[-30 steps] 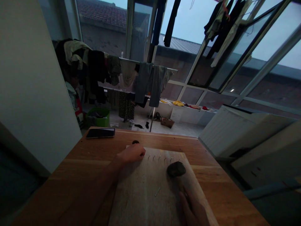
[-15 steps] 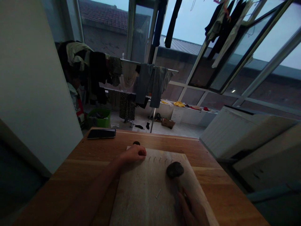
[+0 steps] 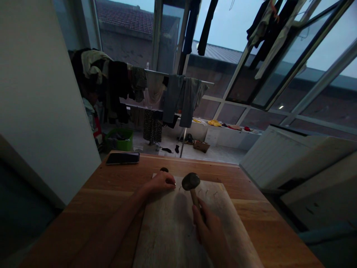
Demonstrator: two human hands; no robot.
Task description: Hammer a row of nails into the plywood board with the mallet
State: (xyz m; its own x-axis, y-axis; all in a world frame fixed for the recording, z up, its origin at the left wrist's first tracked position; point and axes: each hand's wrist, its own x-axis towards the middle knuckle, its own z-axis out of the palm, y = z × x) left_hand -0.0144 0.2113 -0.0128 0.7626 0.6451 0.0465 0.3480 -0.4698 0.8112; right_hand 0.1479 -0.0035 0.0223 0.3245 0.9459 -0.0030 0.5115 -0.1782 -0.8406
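Observation:
My right hand (image 3: 208,223) is wrapped round the wooden handle of a mallet (image 3: 191,181) with a dark, rounded head. The head is raised over the far part of a pale wooden board (image 3: 164,230). At the board's far left my left hand (image 3: 161,182) pinches a nail (image 3: 175,183); only a small bright bit of it shows at the fingertips. A row of several thin nails (image 3: 206,192) stands in the board to the right, some tilted, partly hidden by the mallet. One loose nail (image 3: 190,233) lies dimly visible nearer me.
The board rests on a brown wooden table (image 3: 111,197). A phone (image 3: 122,158) lies at the table's far left corner. Behind my left hand sits a small dark round object (image 3: 164,169). Beyond the table stand a clothes rack (image 3: 192,80) and a green tub (image 3: 119,139).
My right hand has moved the mallet leftward and away from me, from the right of the nail row towards my left hand. My left hand stays at about the same place on the board.

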